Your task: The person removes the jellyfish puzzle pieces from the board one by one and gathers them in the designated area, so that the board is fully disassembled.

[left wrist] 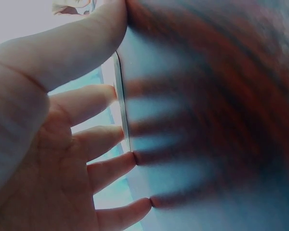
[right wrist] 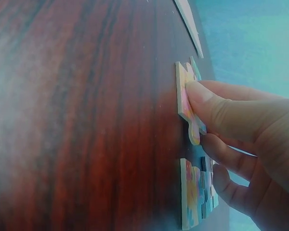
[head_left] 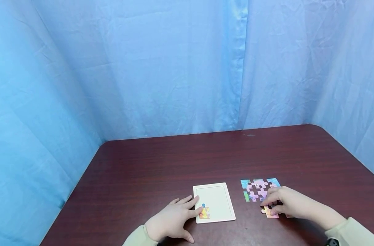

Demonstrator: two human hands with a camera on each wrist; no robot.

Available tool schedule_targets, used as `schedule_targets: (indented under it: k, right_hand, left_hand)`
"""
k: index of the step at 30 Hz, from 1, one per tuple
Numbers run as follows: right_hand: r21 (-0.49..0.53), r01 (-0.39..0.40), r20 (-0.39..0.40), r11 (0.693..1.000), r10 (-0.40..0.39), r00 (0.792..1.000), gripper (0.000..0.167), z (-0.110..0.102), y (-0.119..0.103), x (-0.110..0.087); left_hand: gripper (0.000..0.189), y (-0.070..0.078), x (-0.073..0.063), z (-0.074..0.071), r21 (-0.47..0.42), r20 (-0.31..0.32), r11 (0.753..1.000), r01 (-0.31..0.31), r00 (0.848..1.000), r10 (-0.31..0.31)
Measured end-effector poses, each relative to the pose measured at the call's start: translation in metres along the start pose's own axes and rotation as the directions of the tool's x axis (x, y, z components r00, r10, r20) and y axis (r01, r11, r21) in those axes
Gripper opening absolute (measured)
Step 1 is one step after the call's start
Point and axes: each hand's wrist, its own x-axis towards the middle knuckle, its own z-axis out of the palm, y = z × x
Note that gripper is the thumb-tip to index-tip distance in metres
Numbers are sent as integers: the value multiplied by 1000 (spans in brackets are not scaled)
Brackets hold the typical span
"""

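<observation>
A pale square puzzle tray (head_left: 219, 200) lies on the table, with one yellow and orange jigsaw piece (head_left: 204, 214) in its near left corner. My left hand (head_left: 174, 218) rests spread at the tray's left side, its index fingertip at that piece and its thumb out on the table side. With thumb and fingers, my right hand (head_left: 293, 202) pinches a yellow and pink puzzle piece (head_left: 271, 213). In the right wrist view the thumb presses the face of this piece (right wrist: 181, 98), which stands close over the table. Part of its top is hidden by the fingers.
Just beyond my right hand, several loose puzzle pieces (head_left: 262, 194) in blue, green and pink lie in rows. Another piece (right wrist: 185, 202) shows under the hand in the right wrist view. Blue curtains (head_left: 174, 68) surround the dark wooden table (head_left: 162, 164).
</observation>
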Motion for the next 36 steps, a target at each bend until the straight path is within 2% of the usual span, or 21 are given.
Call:
schedule_targets:
  k: [11,20,30,36]
  right_hand:
    - [-6,20,-30,1000,-20,999,24,2,1,-2]
    - [12,6,-23,1000,-6,1000,24,1,0,-1]
    - [-11,4,-76,1000,-5,997,23,-2,-4,7]
    - [11,7,-70,1000,-7,998,19,3,-9,13]
  left_hand:
    - [86,0,0,0,13,8,1000,7,1000,-7]
    - [84,1,-1,0,14,0,1000,6,1000,-6]
    - [84,0,-1,-3,-1,4,1000,11,1000,-11]
    - [83,0,-1,-1,0,9,1000,9,1000,-9]
